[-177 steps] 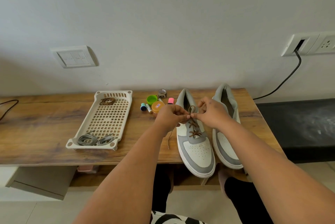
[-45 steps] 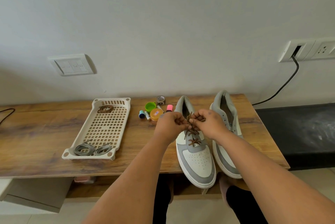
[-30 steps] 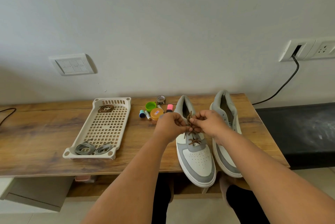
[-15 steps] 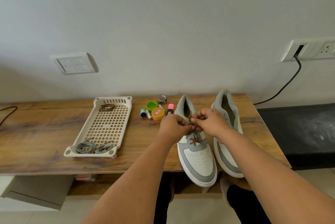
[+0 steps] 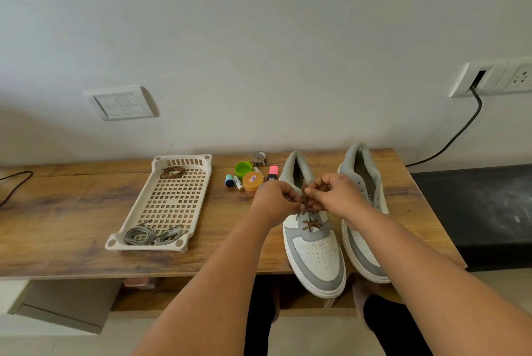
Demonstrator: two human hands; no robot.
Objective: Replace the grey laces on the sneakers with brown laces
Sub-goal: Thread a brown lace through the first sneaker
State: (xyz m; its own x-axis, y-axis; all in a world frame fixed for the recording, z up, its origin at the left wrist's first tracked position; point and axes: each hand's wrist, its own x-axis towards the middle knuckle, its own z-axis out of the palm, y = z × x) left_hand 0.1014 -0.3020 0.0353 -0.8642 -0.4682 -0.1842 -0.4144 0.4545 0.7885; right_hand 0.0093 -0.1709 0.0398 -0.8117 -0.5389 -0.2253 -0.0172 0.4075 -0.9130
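Left hand (image 5: 275,201) and right hand (image 5: 336,197) pinch the brown lace (image 5: 305,206) on left sneaker (image 5: 313,240), nearly laced; right sneaker (image 5: 365,211) beside it unlaced.

Wooden bench (image 5: 72,211) against a pale wall, with a little pile of clutter near the back edge: a green cap (image 5: 242,168), an orange-lidded jar (image 5: 253,181), a pink highlighter (image 5: 272,172), a roll of patterned tape (image 5: 259,158) and a battery (image 5: 238,183). There's a switch plate (image 5: 121,103) on the wall to the left and a socket panel (image 5: 495,77) with a black cable (image 5: 460,136) plugged in on the right.
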